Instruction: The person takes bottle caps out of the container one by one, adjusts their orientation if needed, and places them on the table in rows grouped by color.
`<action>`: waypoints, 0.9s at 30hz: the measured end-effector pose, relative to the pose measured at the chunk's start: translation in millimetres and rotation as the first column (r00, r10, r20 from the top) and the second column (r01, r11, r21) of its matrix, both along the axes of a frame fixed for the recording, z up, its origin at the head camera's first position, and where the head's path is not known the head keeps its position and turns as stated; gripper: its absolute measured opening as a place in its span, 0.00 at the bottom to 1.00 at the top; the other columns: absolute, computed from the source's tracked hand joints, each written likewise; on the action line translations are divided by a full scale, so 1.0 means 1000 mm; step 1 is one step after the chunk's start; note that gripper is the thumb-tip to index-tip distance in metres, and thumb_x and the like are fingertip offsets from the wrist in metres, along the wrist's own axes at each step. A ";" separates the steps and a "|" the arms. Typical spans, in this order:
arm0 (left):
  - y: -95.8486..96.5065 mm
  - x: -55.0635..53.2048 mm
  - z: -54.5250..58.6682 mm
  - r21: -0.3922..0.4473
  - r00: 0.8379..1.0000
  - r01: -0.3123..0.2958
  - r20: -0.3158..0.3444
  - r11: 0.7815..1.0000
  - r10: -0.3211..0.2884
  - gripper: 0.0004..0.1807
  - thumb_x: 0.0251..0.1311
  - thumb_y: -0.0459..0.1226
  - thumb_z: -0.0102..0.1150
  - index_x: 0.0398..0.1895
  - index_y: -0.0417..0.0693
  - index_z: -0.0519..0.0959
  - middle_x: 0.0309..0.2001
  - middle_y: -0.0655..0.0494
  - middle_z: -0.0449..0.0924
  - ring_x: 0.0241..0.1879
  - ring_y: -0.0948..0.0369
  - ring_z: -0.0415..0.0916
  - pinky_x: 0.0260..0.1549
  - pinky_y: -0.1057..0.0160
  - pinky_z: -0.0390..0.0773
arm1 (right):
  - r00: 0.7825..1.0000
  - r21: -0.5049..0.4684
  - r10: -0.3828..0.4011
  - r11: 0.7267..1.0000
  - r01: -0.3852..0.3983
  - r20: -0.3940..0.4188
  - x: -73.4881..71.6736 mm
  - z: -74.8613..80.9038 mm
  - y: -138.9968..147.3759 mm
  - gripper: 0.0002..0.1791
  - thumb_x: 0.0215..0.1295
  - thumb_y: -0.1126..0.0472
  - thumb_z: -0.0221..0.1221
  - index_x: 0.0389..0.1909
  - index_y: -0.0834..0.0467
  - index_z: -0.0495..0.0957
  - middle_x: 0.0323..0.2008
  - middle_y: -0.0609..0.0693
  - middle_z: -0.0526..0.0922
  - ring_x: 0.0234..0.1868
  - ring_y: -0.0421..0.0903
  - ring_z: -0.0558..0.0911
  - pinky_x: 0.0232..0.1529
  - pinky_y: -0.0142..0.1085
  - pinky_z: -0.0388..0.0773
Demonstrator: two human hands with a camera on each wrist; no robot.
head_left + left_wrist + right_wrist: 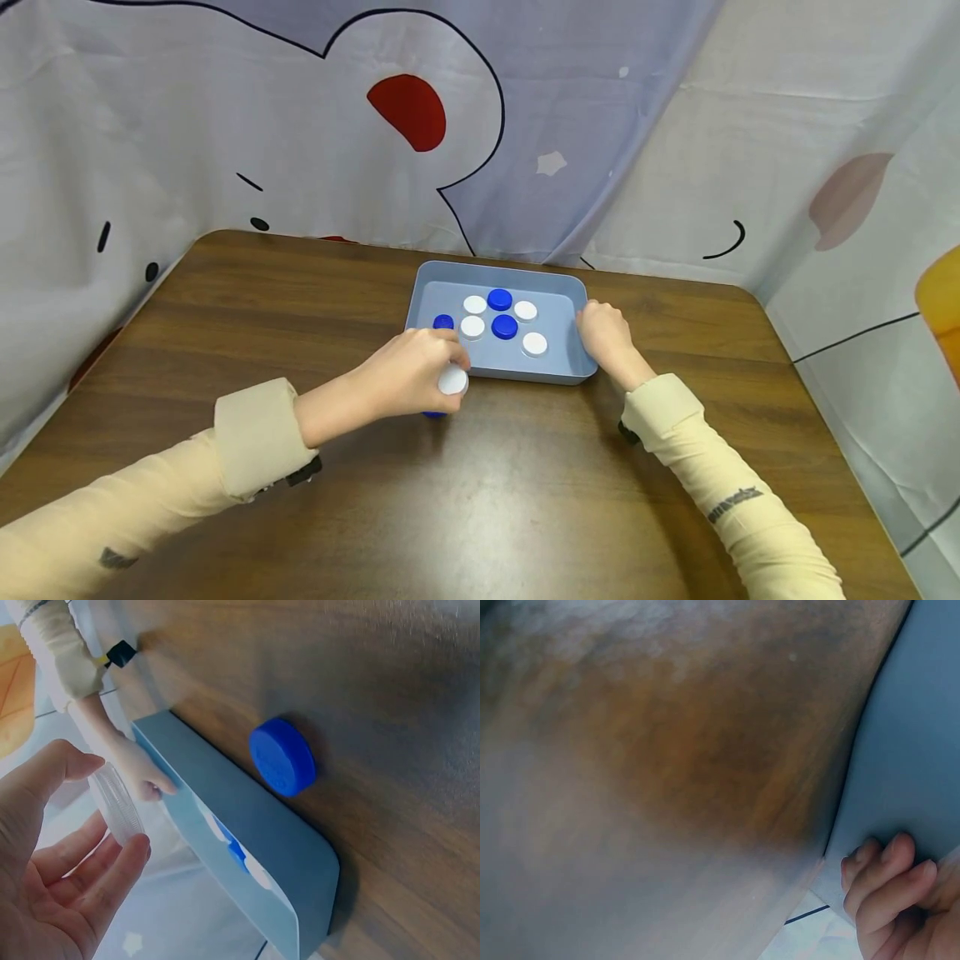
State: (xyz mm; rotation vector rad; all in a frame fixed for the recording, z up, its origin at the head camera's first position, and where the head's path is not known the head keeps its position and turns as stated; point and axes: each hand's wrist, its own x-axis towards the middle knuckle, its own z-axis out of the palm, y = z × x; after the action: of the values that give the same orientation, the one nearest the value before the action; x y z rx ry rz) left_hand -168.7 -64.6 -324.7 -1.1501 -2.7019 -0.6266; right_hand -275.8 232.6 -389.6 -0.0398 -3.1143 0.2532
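Note:
A white bottle cap is pinched between the thumb and fingers of my left hand, above the table just in front of the tray's near left part. The left wrist view shows that cap edge-on, with its ridged side. Below the left hand a blue bottle cap lies on the table beside the tray, mostly hidden in the head view. My right hand grips the right edge of the grey-blue tray. In the right wrist view its curled fingers lie against the tray's outer wall.
Inside the tray lie several white caps and blue caps, spread over its left and middle. The tray stands toward the back of a brown wooden table. A printed curtain hangs behind and along the sides.

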 end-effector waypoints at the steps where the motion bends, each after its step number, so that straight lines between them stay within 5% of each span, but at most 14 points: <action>1: 0.000 0.002 0.000 -0.001 1.000 0.002 -0.001 1.000 -0.002 0.11 0.37 0.39 0.69 0.29 0.47 0.84 0.31 0.59 0.80 0.29 0.63 0.76 0.25 0.69 0.76 | 1.000 0.000 -0.001 1.000 0.001 0.000 0.000 0.000 0.000 0.19 0.71 0.59 0.46 0.42 0.74 0.75 0.41 0.73 0.81 0.43 0.69 0.82 0.39 0.57 0.79; 9: -0.004 0.012 -0.003 -0.013 1.000 0.017 0.012 1.000 -0.017 0.12 0.37 0.39 0.69 0.29 0.47 0.84 0.30 0.60 0.78 0.28 0.65 0.75 0.25 0.71 0.75 | 1.000 0.002 -0.005 1.000 0.005 0.013 0.000 -0.001 0.001 0.19 0.71 0.59 0.47 0.43 0.74 0.75 0.42 0.73 0.81 0.43 0.69 0.81 0.40 0.57 0.79; 27: -0.017 0.021 -0.044 -0.062 0.997 0.033 0.076 0.997 -0.028 0.13 0.37 0.39 0.71 0.31 0.45 0.85 0.31 0.60 0.80 0.27 0.64 0.76 0.25 0.70 0.75 | 1.000 0.008 -0.001 1.000 0.001 0.005 -0.001 -0.001 0.000 0.19 0.71 0.59 0.47 0.42 0.74 0.75 0.41 0.73 0.81 0.42 0.69 0.82 0.39 0.57 0.79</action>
State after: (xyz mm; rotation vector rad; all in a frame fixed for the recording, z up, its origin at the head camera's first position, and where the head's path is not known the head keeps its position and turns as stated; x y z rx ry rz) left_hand -147.2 -81.5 -368.3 -1.2091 -2.7909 -0.6037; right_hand -276.4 232.7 -390.8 -0.0421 -3.1205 0.2410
